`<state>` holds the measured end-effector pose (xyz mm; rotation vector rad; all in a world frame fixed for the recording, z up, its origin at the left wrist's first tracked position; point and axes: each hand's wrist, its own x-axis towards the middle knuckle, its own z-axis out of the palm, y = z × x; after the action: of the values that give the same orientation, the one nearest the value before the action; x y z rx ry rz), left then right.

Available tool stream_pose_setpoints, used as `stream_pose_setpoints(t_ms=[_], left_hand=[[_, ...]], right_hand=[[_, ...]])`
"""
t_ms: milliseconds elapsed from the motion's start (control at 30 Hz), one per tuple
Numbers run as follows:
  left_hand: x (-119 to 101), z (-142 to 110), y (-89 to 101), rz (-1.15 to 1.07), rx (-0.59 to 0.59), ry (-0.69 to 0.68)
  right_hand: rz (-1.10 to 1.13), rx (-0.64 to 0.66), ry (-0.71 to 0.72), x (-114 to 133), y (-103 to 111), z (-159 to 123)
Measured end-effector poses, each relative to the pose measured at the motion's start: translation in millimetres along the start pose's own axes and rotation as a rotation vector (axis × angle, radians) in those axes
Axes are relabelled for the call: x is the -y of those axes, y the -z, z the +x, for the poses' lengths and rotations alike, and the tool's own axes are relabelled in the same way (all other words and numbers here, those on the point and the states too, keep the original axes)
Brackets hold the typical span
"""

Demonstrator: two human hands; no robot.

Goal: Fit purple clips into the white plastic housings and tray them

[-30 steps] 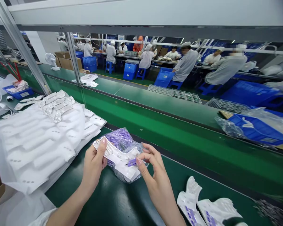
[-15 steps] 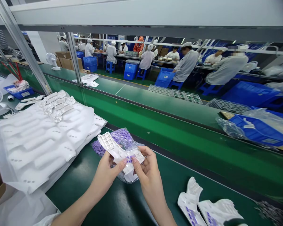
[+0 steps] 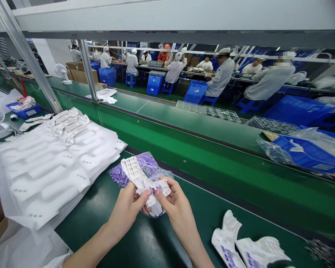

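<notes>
Between my two hands is a white plastic shell (image 3: 133,169) with a ribbed grid inside and a curved, branching body. My left hand (image 3: 130,204) grips its left side, the thumb lying near the middle. On the other side my right hand (image 3: 174,199) holds the shell's right arm, its thumb pressing by a small purple piece (image 3: 153,190) in the middle. Behind and under the shell lies a clear plastic bag of small purple pieces (image 3: 146,160). Fingers partly hide the shell's lower part.
White shells with purple pieces (image 3: 226,242) lie at lower right, near a heap of small dark parts (image 3: 325,253). White foam sheets (image 3: 44,178) with more shells (image 3: 69,124) on top cover the left. A green ledge (image 3: 212,152) runs behind; people work beyond it.
The shell has tilted more upright and shifted slightly right in my hands. Both thumbs stay close together at its middle. The view has moved a little.
</notes>
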<state>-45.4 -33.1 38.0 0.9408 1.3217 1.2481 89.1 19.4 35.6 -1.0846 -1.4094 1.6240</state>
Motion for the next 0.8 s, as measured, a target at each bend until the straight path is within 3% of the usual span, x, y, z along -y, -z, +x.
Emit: stream_pose_setpoints(t_ms=[200,467,800], left_hand=[[-1,1,-1.0,0.013,-0.011,0.004],[3,5,-2.8,0.12,-0.084,0.044],[0,5,-1.9,0.085,-0.057,0.043]], right_hand=[[-0.005,0.021,0.009,7,3,-1],[-0.011,-0.025,0.032,-5,-2,0],[0.038,0.025,-0.022,11,-1,-3]])
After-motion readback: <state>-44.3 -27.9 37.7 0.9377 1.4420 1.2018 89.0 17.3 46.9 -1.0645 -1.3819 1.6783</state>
